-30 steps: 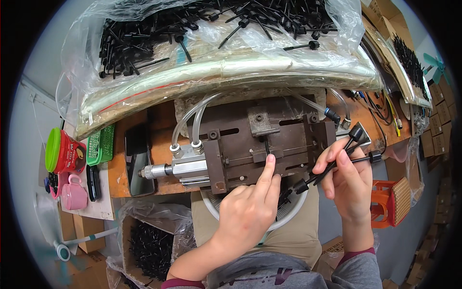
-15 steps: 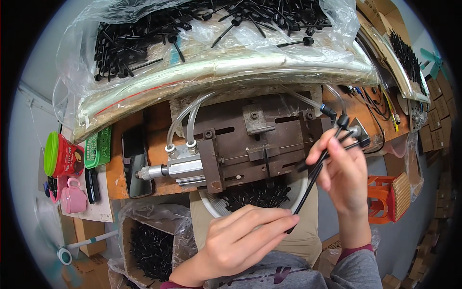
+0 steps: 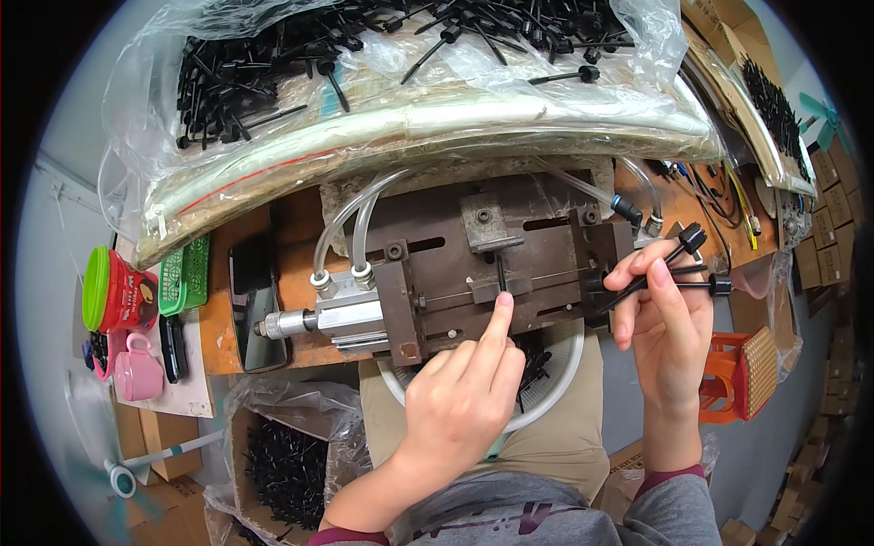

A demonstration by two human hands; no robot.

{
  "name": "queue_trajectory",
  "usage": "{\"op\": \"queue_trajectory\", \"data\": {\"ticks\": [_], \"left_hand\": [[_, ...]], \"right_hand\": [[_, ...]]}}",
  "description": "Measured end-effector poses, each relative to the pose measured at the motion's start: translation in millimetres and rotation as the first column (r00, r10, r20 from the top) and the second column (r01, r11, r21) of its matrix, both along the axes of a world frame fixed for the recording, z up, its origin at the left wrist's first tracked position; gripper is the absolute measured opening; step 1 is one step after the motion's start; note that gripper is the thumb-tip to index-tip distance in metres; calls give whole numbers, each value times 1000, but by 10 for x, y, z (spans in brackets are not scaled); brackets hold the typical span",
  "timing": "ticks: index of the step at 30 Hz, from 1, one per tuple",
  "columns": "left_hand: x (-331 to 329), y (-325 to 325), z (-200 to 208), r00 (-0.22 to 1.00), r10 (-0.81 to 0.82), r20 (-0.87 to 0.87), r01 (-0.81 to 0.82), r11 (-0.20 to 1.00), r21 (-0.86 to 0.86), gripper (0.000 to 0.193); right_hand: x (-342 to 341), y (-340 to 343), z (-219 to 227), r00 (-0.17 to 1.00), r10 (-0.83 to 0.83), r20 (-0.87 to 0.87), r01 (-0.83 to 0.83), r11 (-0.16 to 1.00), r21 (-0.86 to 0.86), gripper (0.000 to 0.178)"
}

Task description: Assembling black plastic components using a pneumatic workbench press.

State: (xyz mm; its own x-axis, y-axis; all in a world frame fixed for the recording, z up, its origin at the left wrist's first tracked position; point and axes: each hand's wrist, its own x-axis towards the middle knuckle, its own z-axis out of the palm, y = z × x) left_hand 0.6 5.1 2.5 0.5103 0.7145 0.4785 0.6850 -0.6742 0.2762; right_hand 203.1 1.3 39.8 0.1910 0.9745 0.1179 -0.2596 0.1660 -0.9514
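Touching one black rod point(image 3: 501, 271) on the dark fixture point(image 3: 551, 246), the left hand point(image 3: 462, 393), its grip hidden, seems mid-step, while the right hand point(image 3: 670, 332) clamps several more rods point(image 3: 693, 238), a far pile point(image 3: 228, 91) remains, and the near white basin point(image 3: 574, 369) already holds some black pieces point(image 3: 535, 369).

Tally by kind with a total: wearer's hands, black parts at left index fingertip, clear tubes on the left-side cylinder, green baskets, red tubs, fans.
Hands (left hand, right hand): 2
Black part at fingertip: 1
Clear tubes on cylinder: 2
Green basket: 1
Red tub: 1
Fans: 2
Total: 9
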Motion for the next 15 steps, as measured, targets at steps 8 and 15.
{"op": "queue_trajectory", "data": {"ticks": [8, 15], "left_hand": [[35, 64, 72, 997, 5, -81, -7, 1000, -22, 31], [-2, 69, 181, 909, -91, 407, 187, 961, -204, 43]], "right_hand": [[16, -36, 29, 987, 79, -139, -86, 995, -48, 20], [-108, -135, -28, 889, 255, -380, -319, 941, -116, 20]]}}
